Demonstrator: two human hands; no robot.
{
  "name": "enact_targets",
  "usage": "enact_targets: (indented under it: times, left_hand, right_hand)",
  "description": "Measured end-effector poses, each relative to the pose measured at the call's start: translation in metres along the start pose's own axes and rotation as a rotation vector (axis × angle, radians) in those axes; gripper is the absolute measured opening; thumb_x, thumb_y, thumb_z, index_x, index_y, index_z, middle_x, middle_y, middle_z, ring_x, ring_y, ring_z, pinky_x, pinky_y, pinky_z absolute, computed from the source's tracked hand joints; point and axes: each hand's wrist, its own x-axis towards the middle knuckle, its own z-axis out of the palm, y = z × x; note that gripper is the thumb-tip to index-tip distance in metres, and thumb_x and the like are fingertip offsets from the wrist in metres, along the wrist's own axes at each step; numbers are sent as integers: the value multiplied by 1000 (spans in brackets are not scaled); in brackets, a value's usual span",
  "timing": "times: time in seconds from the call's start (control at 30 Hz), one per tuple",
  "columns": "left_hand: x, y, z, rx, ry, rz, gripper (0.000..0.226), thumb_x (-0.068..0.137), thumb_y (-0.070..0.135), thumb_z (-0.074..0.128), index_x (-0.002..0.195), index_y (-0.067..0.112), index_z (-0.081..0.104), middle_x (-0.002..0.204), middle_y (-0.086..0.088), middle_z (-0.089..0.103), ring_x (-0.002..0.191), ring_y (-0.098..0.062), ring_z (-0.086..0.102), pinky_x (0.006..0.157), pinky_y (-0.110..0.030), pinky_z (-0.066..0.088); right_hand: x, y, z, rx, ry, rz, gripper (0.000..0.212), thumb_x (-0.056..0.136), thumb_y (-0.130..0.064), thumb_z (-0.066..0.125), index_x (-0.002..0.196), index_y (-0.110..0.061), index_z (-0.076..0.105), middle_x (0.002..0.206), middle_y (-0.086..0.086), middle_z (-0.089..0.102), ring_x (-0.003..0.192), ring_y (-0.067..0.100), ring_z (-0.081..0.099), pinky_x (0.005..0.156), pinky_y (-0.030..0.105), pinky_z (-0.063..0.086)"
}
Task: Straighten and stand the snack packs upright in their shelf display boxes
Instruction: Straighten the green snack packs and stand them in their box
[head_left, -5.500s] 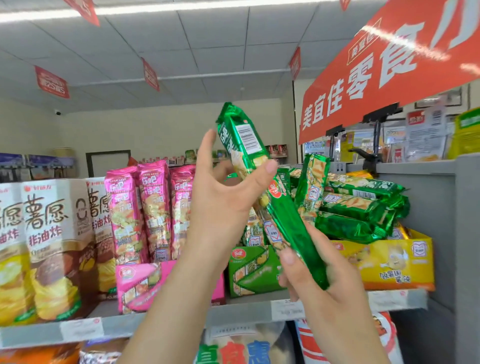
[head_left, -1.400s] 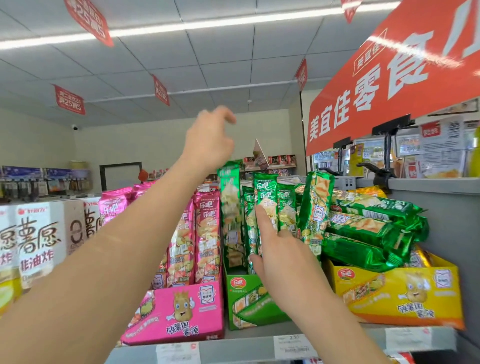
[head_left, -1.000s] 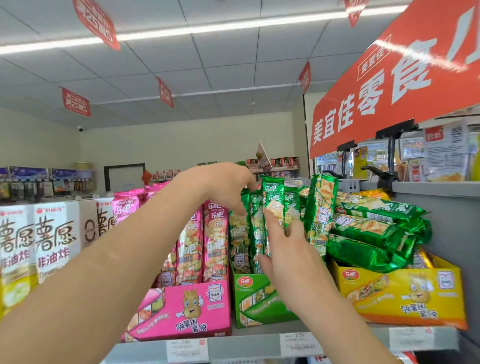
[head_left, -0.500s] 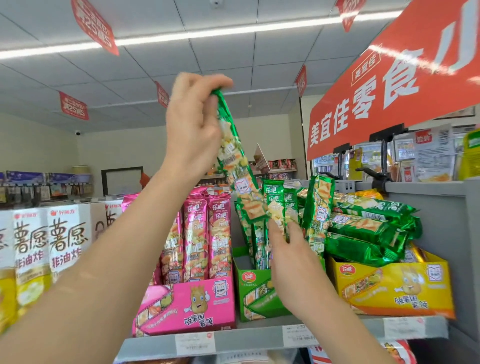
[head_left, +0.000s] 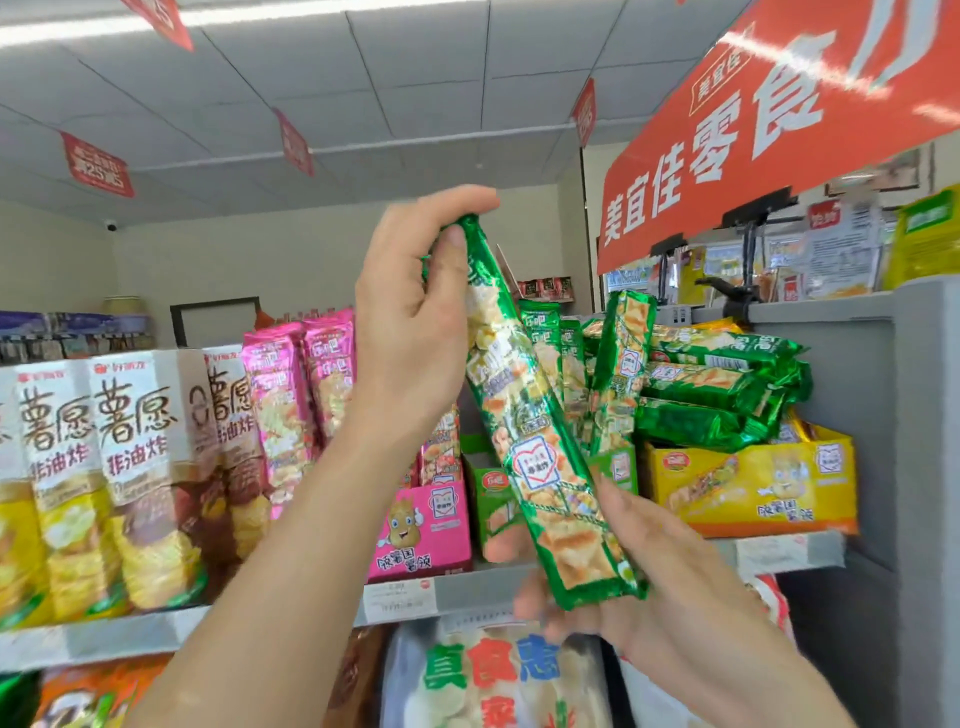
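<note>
The green display box (head_left: 488, 493) is largely covered by the held green pack (head_left: 540, 441) and by the right hand (head_left: 660, 571), whose fingertips (head_left: 501, 548) are smeared by motion blur beside the pack (how many of them touch it cannot be told). The pack's top seal is partly concealed within the pinch of the left hand (head_left: 410, 338). The print on the shelf price label (head_left: 397, 592) is too small to be read, and the red sign (head_left: 753, 130) is cut off by the top and right edges.

A white tiled ceiling (head_left: 415, 78) carries a strip light (head_left: 311, 11) and small red hanging signs (head_left: 96, 163). The beige wall (head_left: 260, 249) has a dark doorway (head_left: 215, 325). Grey shelving (head_left: 924, 415) stands right.
</note>
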Motion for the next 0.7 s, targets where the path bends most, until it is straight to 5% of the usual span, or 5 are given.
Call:
enact_targets:
  times: [0.1, 0.2, 0.37, 0.53, 0.7]
  left_hand:
    - [-18, 4, 9, -89, -41, -192, 27, 94, 17, 55, 120, 20, 60, 112, -1, 60, 94, -11, 56, 87, -41, 48]
    - [-42, 9, 13, -76, -139, -376, 60, 82, 43, 66, 136, 25, 45, 129, 10, 55, 116, -5, 54, 102, -28, 44]
    - [-91, 20, 15, -366, -115, -650, 102, 62, 31, 86, 145, 37, 29, 135, 12, 51, 106, -8, 64, 75, -22, 55]
    - [-138, 36, 17, -431, -150, -755, 82, 48, 43, 81, 124, 42, 50, 106, -9, 68, 95, -21, 66, 66, -27, 54]
    - [-160, 45, 20, -502, -108, -793, 51, 64, 27, 80, 111, 29, 62, 97, -17, 69, 81, -18, 68, 59, -23, 51]
  right_hand:
    - [-20, 5, 6, -37, 0, -78, 55, 74, -49, 79, 113, -13, 69, 98, 27, 70, 69, 30, 69, 55, 30, 53]
    - [-28, 9, 9, -136, 199, -139, 58, 57, -59, 85, 102, -24, 74, 89, 23, 73, 63, 28, 68, 51, 29, 49]
    - [-34, 13, 11, -199, 378, -261, 48, 68, -35, 80, 114, -26, 72, 88, 15, 74, 62, 18, 68, 50, 21, 50]
    - [-35, 20, 13, -250, 345, -340, 46, 67, -54, 80, 110, -41, 71, 98, 2, 76, 73, 14, 71, 58, 22, 54]
    - [-34, 24, 11, -214, 330, -380, 57, 64, -55, 82, 117, -38, 68, 113, 0, 73, 100, 11, 69, 73, 17, 54]
